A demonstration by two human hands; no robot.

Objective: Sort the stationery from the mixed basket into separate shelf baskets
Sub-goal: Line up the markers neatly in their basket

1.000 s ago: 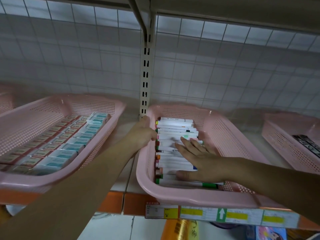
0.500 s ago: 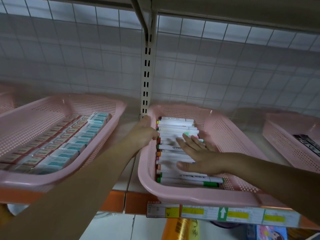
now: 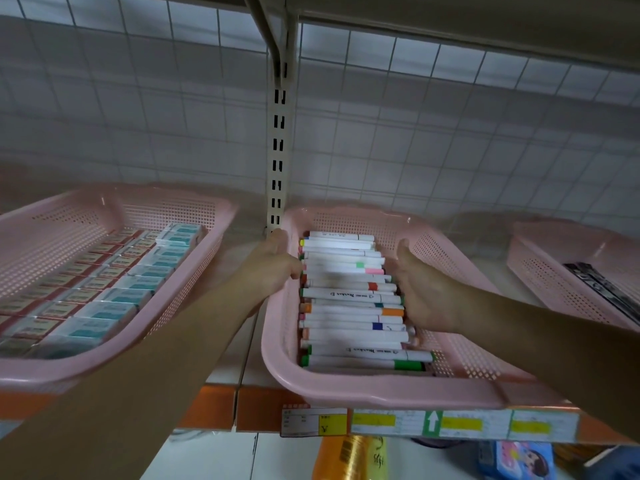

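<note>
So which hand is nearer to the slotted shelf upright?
Left. The left hand holds the marker basket's left rim just below the upright; the right hand is beyond the markers, at their right ends.

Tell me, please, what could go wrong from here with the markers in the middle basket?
The middle basket seems to overhang the shelf edge; the left hand gripping its rim could drag it off. The right hand presses the ends of the loosely stacked markers, so some may buckle upward or roll into the bare side.
</note>
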